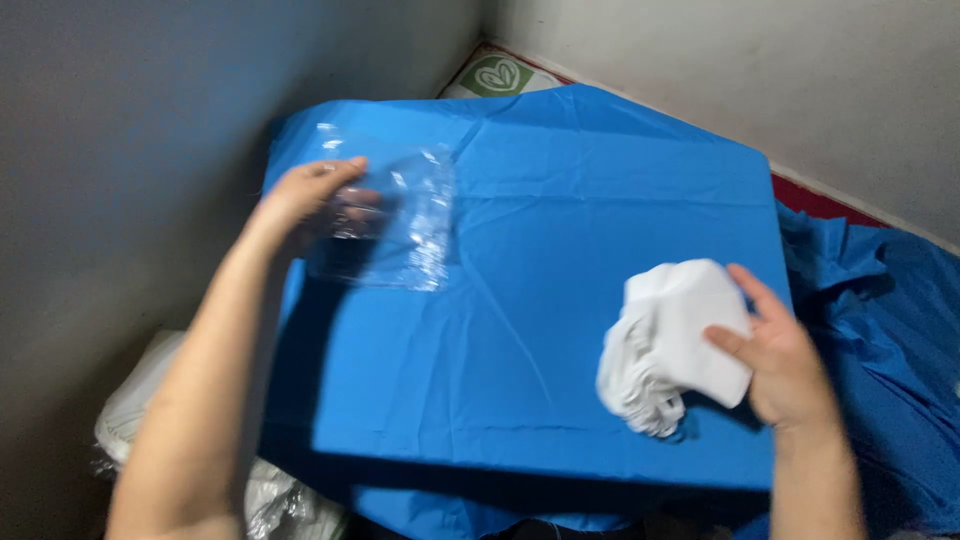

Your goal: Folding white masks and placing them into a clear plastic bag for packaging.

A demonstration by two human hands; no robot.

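Over the blue cloth, left hand pinching a clear bag, right hand clasping folded white fabric.

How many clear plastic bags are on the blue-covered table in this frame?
1. A clear plastic bag lies at the far left of the blue table cover, under the left hand. The right hand holds a white folded cloth. More plastic below the table's left edge is unclear.
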